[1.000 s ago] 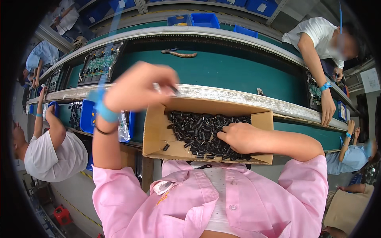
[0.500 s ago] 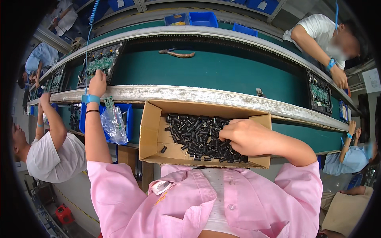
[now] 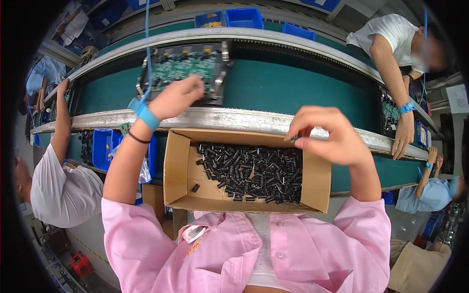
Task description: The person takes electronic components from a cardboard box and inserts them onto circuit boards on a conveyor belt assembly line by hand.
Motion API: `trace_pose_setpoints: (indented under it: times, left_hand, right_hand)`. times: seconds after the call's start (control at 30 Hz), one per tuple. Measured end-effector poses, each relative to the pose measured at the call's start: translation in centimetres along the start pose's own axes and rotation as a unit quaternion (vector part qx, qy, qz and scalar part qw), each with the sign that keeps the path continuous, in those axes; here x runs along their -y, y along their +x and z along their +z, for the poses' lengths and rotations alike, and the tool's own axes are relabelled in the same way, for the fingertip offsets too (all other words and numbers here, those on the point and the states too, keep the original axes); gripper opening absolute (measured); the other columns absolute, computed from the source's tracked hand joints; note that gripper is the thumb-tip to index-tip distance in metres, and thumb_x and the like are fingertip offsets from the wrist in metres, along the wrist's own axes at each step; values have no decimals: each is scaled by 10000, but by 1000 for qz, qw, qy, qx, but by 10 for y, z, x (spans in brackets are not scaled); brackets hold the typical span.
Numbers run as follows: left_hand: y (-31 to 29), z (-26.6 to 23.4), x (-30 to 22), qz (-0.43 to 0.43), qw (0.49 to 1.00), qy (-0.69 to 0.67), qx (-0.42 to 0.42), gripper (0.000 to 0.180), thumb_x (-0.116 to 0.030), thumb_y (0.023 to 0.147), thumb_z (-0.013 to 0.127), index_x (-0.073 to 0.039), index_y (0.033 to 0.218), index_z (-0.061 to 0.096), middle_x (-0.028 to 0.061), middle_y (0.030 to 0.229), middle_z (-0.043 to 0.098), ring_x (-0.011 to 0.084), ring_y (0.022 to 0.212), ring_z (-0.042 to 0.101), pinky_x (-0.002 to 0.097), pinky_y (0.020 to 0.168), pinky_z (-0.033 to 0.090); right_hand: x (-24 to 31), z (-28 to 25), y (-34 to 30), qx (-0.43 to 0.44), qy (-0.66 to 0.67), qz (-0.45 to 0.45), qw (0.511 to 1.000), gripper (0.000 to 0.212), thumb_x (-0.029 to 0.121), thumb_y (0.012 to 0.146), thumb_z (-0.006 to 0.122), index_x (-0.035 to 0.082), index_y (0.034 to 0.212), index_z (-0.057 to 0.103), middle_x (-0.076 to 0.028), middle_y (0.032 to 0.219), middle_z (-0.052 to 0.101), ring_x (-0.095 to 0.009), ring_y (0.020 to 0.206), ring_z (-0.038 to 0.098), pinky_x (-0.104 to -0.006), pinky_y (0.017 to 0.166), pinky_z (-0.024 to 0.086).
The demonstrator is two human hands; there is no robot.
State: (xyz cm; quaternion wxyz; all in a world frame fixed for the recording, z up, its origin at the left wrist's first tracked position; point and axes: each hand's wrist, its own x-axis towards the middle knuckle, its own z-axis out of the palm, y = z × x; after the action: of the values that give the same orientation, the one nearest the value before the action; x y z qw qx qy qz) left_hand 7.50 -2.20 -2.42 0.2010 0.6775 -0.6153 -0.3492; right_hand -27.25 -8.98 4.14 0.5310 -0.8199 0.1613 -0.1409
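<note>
My right hand [image 3: 334, 134] is raised over the right end of a cardboard box [image 3: 177, 168]. Its thumb and fingers pinch a small dark part, seemingly one of the black capacitors [image 3: 244, 171] piled in the box. These are small cylinders with thin wire leads. My left hand [image 3: 181, 95], a blue band on its wrist, is over the near edge of a green circuit board [image 3: 183, 68] set in a black carrier. Its fingers are curled and slightly blurred; what they hold, if anything, is hidden.
A metal rail [image 3: 254, 117] runs between the box and the green line surface [image 3: 293, 80]. Blue bins [image 3: 103, 149] stand at left. A blue cord [image 3: 148, 44] hangs by my left wrist. Across the line, a co-worker's arm [image 3: 391, 63] reaches over another board at right.
The board and carrier have shifted right along the line, and my left hand has moved right too. My right hand has risen out of the capacitor pile with a small part.
</note>
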Motion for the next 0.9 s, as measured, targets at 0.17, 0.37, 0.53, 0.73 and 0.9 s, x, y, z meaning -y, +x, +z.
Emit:
trace_pose_setpoints:
  times: [0.17,0.37,0.53,0.73,0.9]
  left_hand:
    - [41,39,-67,67,984,7,163,168,-207,918,485,-64,942,570,102,843,658,235,713,585,371,670,465]
    - [60,102,-114,147,975,3,167,197,-184,897,459,-9,897,549,172,814,664,376,739,611,473,695,477]
    - [59,125,-127,153,975,-48,152,132,-161,894,499,-40,915,547,130,821,661,323,716,608,416,666,470]
    - [11,118,-145,325,945,36,-24,96,-88,818,583,-39,861,512,123,775,575,302,709,549,391,662,466]
    - [-14,113,-142,382,923,18,-35,122,-54,765,604,-50,837,506,96,787,532,272,744,534,348,664,467]
  right_hand:
    - [-23,-17,16,-153,55,99,982,160,-45,761,638,8,912,645,-27,810,612,-82,685,520,-209,634,437]
    - [-79,-33,29,-252,47,208,944,163,-19,783,656,-7,945,648,-32,779,620,-65,660,508,-178,616,421]
    - [-96,-33,34,-277,-81,243,926,136,-14,774,669,-2,909,670,-29,726,624,-57,616,497,-187,581,415]
    - [-102,-32,38,-268,-158,273,910,58,-9,765,678,2,821,680,-23,669,616,-56,573,483,-196,540,402]
    - [-106,-28,44,-268,-150,304,902,42,56,745,703,17,739,687,-32,595,603,-97,521,498,-228,511,408]
